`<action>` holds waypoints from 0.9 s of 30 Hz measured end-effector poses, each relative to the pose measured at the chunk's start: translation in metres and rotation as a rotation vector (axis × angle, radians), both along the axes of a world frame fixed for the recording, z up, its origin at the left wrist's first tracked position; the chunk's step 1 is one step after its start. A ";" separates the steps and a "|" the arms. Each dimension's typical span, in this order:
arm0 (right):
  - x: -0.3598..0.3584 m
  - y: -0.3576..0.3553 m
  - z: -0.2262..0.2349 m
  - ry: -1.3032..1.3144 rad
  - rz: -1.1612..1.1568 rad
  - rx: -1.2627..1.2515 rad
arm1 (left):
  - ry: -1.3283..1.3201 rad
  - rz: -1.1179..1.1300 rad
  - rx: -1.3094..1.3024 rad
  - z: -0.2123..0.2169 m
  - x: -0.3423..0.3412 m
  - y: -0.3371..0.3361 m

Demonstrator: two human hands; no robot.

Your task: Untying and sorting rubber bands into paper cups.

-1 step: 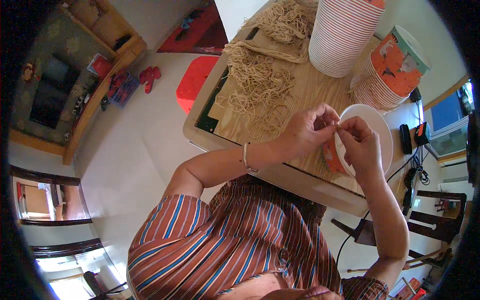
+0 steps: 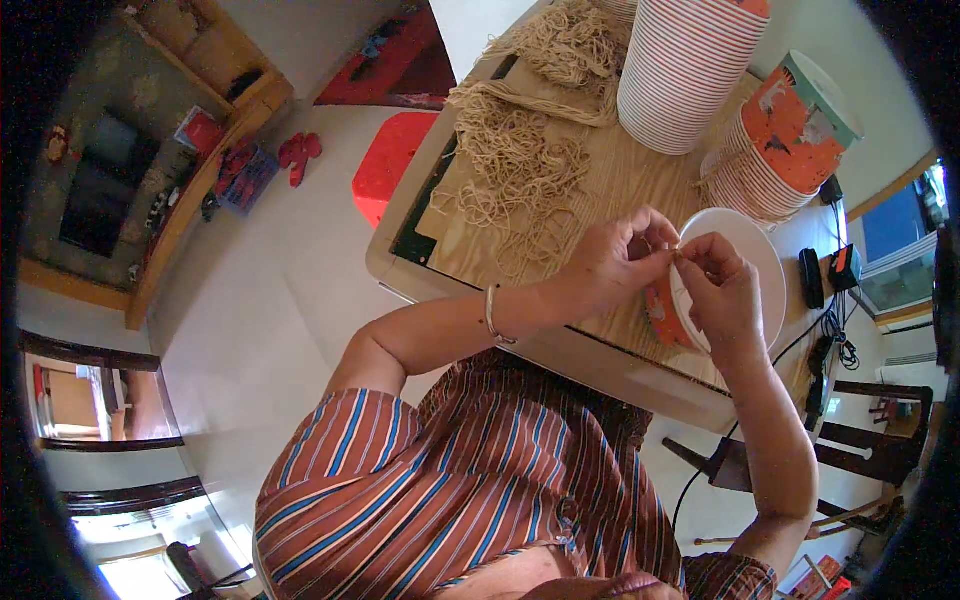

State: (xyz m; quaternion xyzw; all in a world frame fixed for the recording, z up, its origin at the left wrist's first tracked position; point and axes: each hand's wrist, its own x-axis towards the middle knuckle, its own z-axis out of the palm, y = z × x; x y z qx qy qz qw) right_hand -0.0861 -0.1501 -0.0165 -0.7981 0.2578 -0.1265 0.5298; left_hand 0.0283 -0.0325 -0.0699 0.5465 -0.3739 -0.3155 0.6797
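My left hand [image 2: 612, 262] and my right hand [image 2: 724, 298] meet at the rim of a paper tub [image 2: 752, 258], white inside and orange outside. Thumb and fingers of both hands are pinched together, tip to tip, on a thin beige string [image 2: 681, 292], most of which the fingers hide. Farther off on the table, a loose heap of the same kind of beige string [image 2: 525, 165] lies tangled, with a straighter bundle [image 2: 545, 103] across it.
A tall stack of white-rimmed paper tubs [image 2: 685, 75] stands at the back. Right of it is a shorter stack of orange tubs [image 2: 785, 150] with strings hanging on it. Black cables [image 2: 835, 320] run by the table's right edge. A red stool [image 2: 388, 165] stands left of the table [image 2: 640, 375].
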 end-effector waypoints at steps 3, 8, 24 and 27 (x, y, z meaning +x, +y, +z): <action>-0.002 -0.001 -0.005 -0.062 0.028 -0.202 | -0.001 -0.002 0.012 0.002 0.000 0.000; -0.002 0.005 -0.005 -0.092 0.015 -0.264 | -0.046 -0.006 0.020 0.003 0.002 0.001; 0.000 -0.002 0.006 0.045 -0.002 -0.018 | 0.157 -0.170 -0.008 -0.005 0.011 -0.002; -0.001 0.000 0.012 0.117 -0.023 0.204 | 0.274 -0.241 -0.031 -0.013 0.016 -0.002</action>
